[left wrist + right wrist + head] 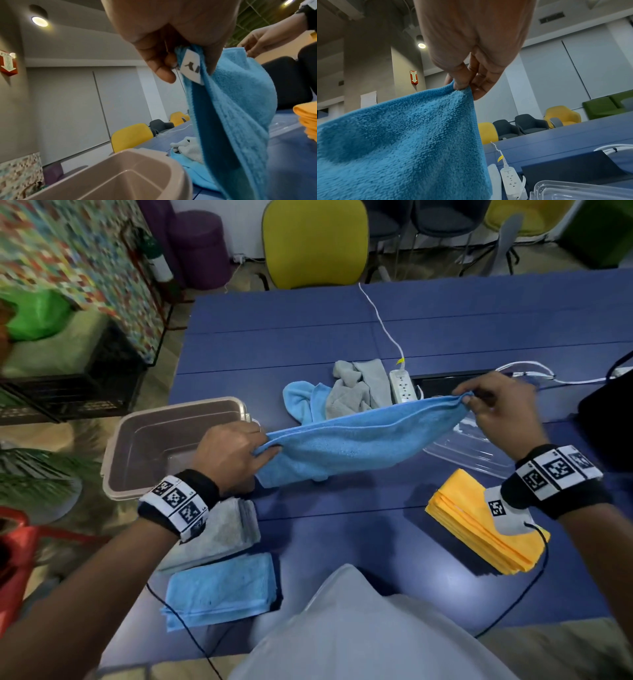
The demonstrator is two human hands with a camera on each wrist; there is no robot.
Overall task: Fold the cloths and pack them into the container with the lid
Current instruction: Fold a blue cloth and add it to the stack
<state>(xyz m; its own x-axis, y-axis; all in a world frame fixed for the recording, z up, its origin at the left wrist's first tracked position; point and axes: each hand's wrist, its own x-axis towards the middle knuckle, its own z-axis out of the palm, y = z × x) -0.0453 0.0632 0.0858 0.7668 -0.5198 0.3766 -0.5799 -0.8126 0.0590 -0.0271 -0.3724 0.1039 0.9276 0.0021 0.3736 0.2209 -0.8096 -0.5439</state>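
Nearest the person, three folded stacks lie on the table: a blue folded cloth and a grey folded cloth at left, touching each other, and a yellow stack at right, partly under the right wrist. Above these, both arms reach forward with hands raised off the table. The left hand pinches one end of the blue cloth between thumb and curled fingers, beside a white label; the right hand pinches the opposite end between thumb and fingertips. The cloth hangs stretched between them, long axis running left to right, right end farther and higher, lower edge sagging toward the table. The open container stands at the table's left edge, just beyond the left hand; its clear lid lies on the table below the right hand. Farther back, a loose blue cloth and a crumpled grey cloth lie heaped together, a white power strip just beside them, its cable running away toward a yellow chair
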